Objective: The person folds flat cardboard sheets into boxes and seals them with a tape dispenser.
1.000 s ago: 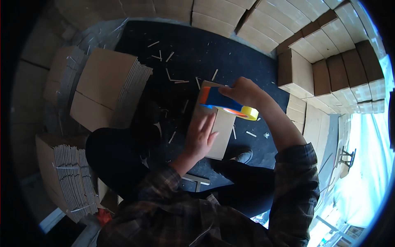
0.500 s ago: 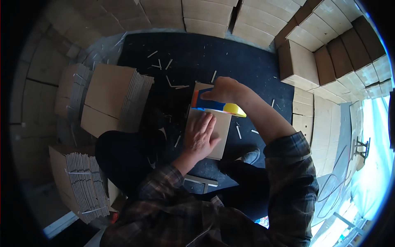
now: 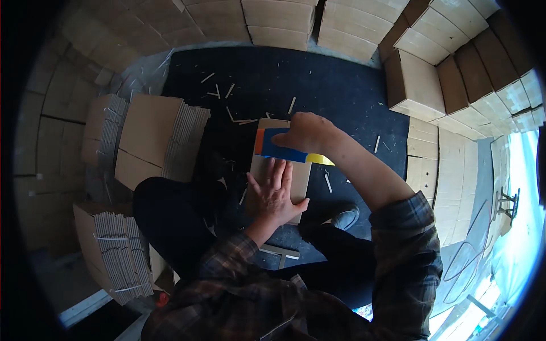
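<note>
A long, narrow cardboard piece [image 3: 300, 183] lies between my feet. My left hand [image 3: 274, 196] rests flat on it, fingers spread and pointing away from me. Across its far half lies a long blue tool [image 3: 274, 150] with an orange left end and a yellow right end. My right hand [image 3: 310, 133] grips this tool from above, thumb along its blue side and wrist bent. The fingertips of my left hand come right up to the tool's near edge. Behind my right hand, part of the tool is hidden.
Thin pale strips [image 3: 230, 91] are scattered over the black mat [image 3: 273, 71]. Bundled flat cardboard [image 3: 149, 133] stands at my left, with another tied bundle [image 3: 116, 250] nearer. Stacked cartons [image 3: 418, 85] line the back and right. My shoe [image 3: 344, 216] is beside the cardboard piece.
The blue tool has shifted slightly left and turned flatter over the cardboard, my right hand with it. My left hand's fingers and thumb have spread wider.
</note>
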Tool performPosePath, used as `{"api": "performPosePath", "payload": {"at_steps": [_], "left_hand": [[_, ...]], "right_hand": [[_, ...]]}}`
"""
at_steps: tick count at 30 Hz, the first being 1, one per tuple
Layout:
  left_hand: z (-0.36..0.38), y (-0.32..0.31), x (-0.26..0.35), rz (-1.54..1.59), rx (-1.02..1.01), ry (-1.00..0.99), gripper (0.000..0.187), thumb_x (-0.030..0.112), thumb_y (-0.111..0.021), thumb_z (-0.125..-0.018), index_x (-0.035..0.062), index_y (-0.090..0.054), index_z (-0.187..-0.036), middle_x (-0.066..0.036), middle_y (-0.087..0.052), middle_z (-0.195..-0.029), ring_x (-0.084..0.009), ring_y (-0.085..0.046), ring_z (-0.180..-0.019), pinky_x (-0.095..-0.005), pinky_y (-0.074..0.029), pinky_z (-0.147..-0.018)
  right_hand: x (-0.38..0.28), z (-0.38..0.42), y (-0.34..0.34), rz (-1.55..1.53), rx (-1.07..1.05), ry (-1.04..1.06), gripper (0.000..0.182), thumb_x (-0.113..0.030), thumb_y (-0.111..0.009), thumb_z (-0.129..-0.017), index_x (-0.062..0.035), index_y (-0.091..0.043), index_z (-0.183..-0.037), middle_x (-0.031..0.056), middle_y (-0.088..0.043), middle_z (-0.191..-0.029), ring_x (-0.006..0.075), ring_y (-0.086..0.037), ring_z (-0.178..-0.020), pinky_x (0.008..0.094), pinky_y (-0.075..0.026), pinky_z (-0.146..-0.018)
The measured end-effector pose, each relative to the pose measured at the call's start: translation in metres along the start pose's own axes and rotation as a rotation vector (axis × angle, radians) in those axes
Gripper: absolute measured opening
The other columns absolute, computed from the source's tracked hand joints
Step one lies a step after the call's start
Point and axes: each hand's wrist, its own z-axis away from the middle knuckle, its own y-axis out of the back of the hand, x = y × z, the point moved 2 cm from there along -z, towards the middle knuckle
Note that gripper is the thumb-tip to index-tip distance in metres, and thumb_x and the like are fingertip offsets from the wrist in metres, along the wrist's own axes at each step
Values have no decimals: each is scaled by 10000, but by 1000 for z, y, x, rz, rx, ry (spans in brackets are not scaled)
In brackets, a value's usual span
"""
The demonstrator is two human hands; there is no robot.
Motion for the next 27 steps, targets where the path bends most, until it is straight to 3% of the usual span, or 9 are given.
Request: {"api": "performPosePath", "payload": {"at_steps": [2, 6, 8, 10, 13, 19, 27], "left_hand": [[-1, 0, 1, -3, 2, 3, 1110, 601, -712, -683, 87, -171, -1505, -78, -47, -1531, -308, -41, -1458, -779, -61, -1024], [2, -6, -1, 19, 62, -5, 1099, 580, -731, -671, 86, -198, -1495, -80, -96, -1509, -305, -74, -1450, -774, -74, -1028], [1, -2, 0, 13, 45, 5, 1098, 572, -738, -666, 85, -203, -1491, -81, -114, -1500, -305, -82, -1447, -773, -81, -1028], [1, 2, 3, 9, 27, 11, 1097, 564, -746, -661, 84, -209, -1488, -82, -132, -1490, -304, -90, -1445, -771, -87, -1027], [0, 3, 4, 1, 29, -3, 1089, 551, -755, -655, 82, -221, -1481, -83, -149, -1483, -307, -88, -1444, -769, -91, -1028], [-1, 0, 4, -5, 40, -14, 1090, 548, -756, -649, 83, -225, -1481, -83, -151, -1482, -307, -88, -1440, -760, -63, -1039], [0, -2, 4, -24, 9, -11, 1093, 569, -737, -656, 71, -223, -1483, -93, -164, -1501, -315, -72, -1437, -762, -43, -1038]], "right_hand": [[8, 7, 3, -6, -7, -11, 534, -494, -616, -814, -33, -687, -1073, 148, -698, -1006, 288, -680, -963, 364, -538, -831], [59, 40, 15, -191, -71, -33, 592, -532, -646, -789, -12, -684, -1070, 198, -683, -1016, 305, -675, -949, 373, -538, -814], [100, 69, 17, -203, 150, -84, 652, -544, -672, -769, 21, -665, -1096, 226, -672, -1019, 312, -672, -939, 370, -539, -817], [144, 91, 21, -273, 158, -103, 726, -572, -694, -743, 39, -643, -1132, 229, -667, -1024, 317, -668, -931, 360, -537, -831], [191, 98, 13, -358, 35, -129, 718, -551, -710, -754, 38, -631, -1157, 215, -669, -1024, 292, -669, -934, 349, -532, -845], [213, 60, -26, -318, 72, -244, 587, -447, -724, -807, 35, -647, -1132, 183, -681, -997, 261, -680, -912, 373, -539, -832], [207, 7, -62, -342, 14, -251, 591, -478, -724, -794, 15, -664, -1113, 200, -679, -1019, 292, -681, -919, 369, -532, -852]]}}
